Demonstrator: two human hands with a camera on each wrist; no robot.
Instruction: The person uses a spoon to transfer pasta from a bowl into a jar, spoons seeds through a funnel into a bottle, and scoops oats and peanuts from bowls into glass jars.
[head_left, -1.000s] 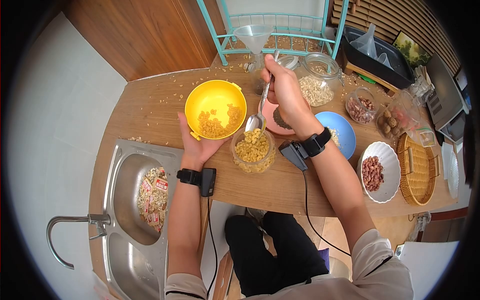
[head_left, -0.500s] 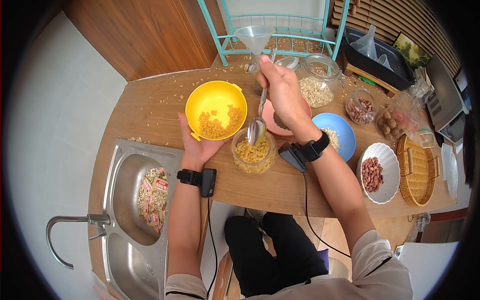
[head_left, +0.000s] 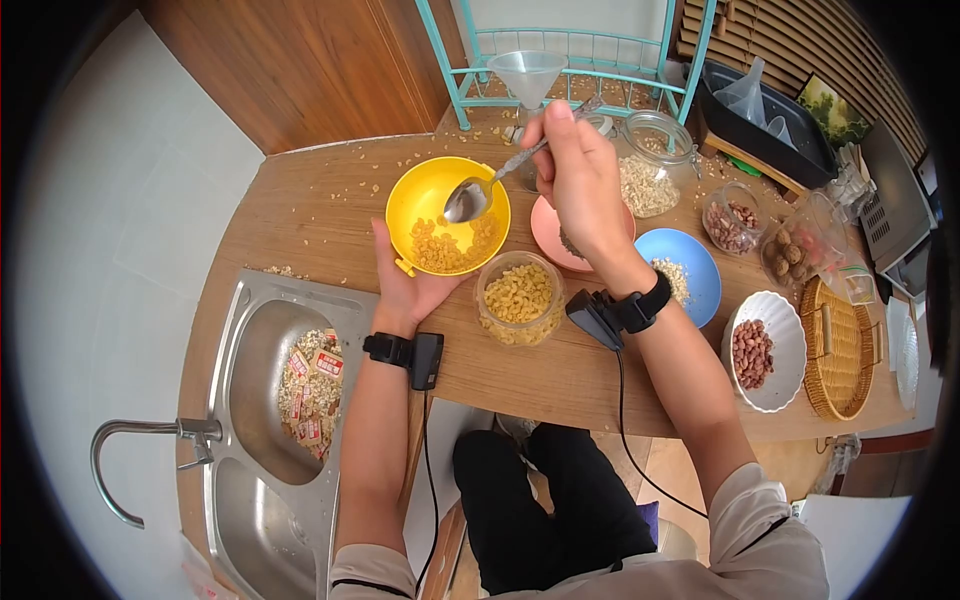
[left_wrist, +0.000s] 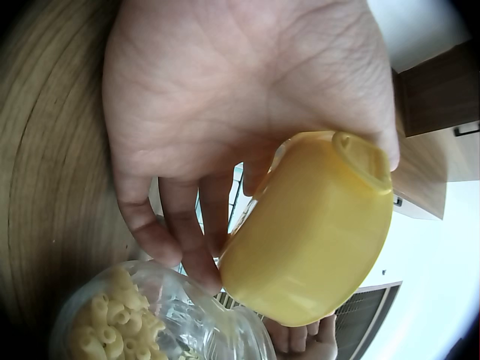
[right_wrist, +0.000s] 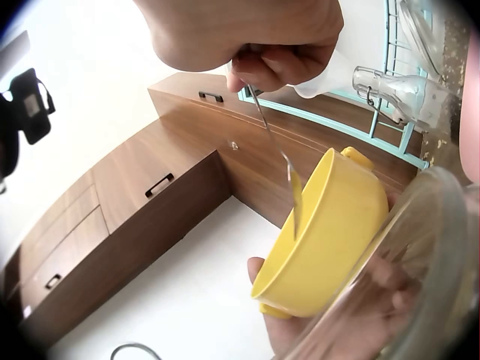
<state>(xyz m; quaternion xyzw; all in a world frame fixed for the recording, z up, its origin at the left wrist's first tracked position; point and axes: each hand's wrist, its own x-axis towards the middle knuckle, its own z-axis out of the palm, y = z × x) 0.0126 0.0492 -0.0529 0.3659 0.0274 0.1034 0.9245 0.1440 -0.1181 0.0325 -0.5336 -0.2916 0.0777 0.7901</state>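
Observation:
My left hand (head_left: pixel 408 288) holds a yellow bowl (head_left: pixel 398 212) from below and the side, its mouth tilted toward me. Elbow macaroni (head_left: pixel 440 250) lies in the lower part of that bowl. Between thumb and fingers, my right hand (head_left: pixel 580 175) grips the handle of a metal spoon (head_left: pixel 468 201). The spoon's head is over the yellow bowl, seen edge-on inside its rim in the right wrist view. A clear jar (head_left: pixel 522 335) full of macaroni stands on the counter between my forearms. It also shows beside my left fingers in the left wrist view.
A pink plate (head_left: pixel 547 228) is partly hidden behind my right hand. To the right are a blue plate (head_left: pixel 700 262) with oats, a white bowl (head_left: pixel 793 345) of peanuts and a wicker tray (head_left: pixel 842 375). An oat jar (head_left: pixel 650 185) and a funnel (head_left: pixel 527 72) stand behind; the sink (head_left: pixel 250 350) is left.
The spoon has gone from the mouth of the macaroni jar, left and up, to over the yellow bowl. The left hand keeps holding the bowl. The head view has shifted slightly.

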